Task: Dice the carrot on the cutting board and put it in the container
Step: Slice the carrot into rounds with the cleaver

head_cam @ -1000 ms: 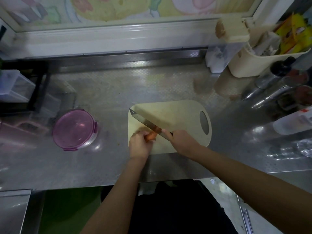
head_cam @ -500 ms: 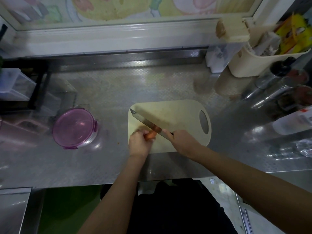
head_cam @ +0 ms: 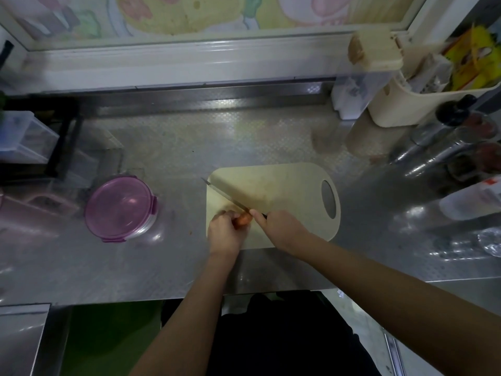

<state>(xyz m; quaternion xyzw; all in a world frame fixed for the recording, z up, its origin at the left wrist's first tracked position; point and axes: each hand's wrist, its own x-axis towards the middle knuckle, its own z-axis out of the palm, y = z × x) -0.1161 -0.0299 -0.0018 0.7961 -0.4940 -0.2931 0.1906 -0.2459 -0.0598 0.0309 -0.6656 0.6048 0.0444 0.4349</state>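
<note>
Since the earlier frames the knife (head_cam: 227, 198) has turned from broad-side to nearly edge-on, its point now just past the left edge of the cutting board (head_cam: 284, 191); both hands have barely shifted. Head view: the left hand (head_cam: 225, 234) curls its fingers over the carrot (head_cam: 243, 219), pinning it at the board's near left part, and the right hand (head_cam: 282, 226) is wrapped round the knife handle, with the blade crossing the carrot close beside the left fingertips. Hazards: the round carrot may roll under pressure and bring the blade onto those fingers, and the container (head_cam: 120, 208), well apart to the left, appears lidded, which would block transfer.
</note>
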